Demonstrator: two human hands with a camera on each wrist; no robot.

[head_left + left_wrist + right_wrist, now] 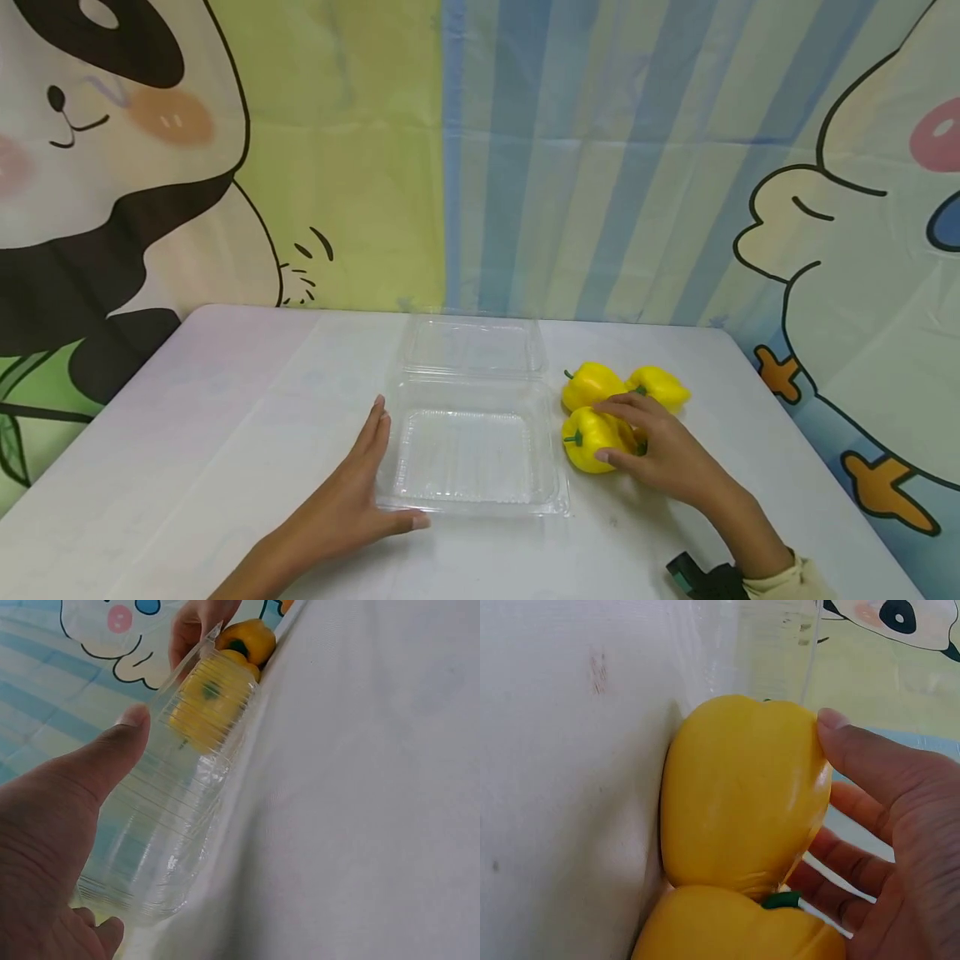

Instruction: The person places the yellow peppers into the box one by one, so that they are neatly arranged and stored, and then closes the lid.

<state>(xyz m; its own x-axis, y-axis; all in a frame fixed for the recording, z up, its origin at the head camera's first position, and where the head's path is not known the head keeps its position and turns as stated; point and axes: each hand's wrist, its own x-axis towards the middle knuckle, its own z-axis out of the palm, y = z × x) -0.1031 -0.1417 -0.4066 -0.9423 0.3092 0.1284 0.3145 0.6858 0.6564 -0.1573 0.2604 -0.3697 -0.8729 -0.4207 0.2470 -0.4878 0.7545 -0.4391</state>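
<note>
A clear plastic clamshell container lies opened out on the white table, its lid folded back toward the wall. My left hand is at its near left corner, fingers extended along the left side and thumb stretched past the front edge. To the container's right is a group of yellow bell peppers with green stems. My right hand holds the nearest bell pepper between thumb and fingers; in the right wrist view the thumb is on that pepper's side. Part of another pepper shows under this hand.
Two more yellow peppers, one on the left and one on the right, sit behind the held one. A cartoon-printed cloth hangs behind the table. A black wrist device is strapped at the right sleeve.
</note>
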